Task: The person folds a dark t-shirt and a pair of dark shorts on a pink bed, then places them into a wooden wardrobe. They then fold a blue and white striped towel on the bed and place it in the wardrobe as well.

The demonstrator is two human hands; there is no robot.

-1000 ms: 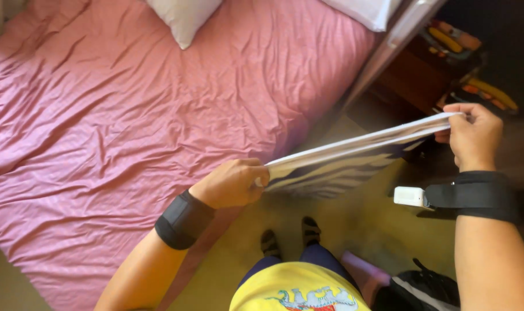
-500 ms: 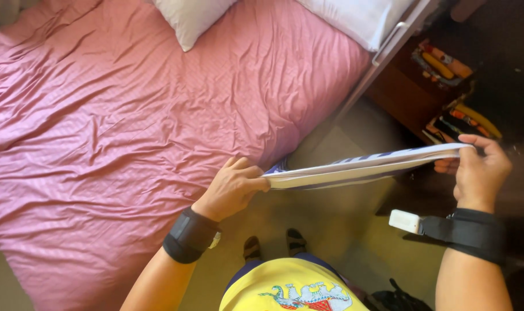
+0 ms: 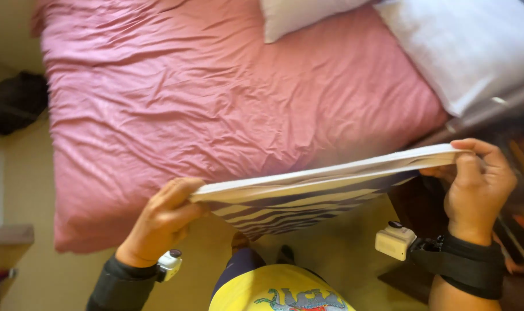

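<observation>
I hold a folded striped cloth [image 3: 308, 201], white on top with dark blue and pale yellow stripes underneath, stretched flat between both hands at waist height. My left hand [image 3: 164, 222] grips its left end, close to the edge of the bed. My right hand [image 3: 478, 187] pinches its right end, over a dark piece of furniture. Both wrists wear black bands with small white devices. The cloth hangs beside the bed [image 3: 216, 109], which has a wrinkled pink sheet.
Two white pillows [image 3: 458, 46] lie at the head of the bed. A dark wooden nightstand [image 3: 423, 213] stands under my right hand. A dark bundle [image 3: 14, 101] lies on the floor at the left. Tan floor shows below the cloth.
The view has swung so the bed fills more of the frame. The cloth stays stretched between my hands, both still gripping its ends, and it sits closer to the bed's edge.
</observation>
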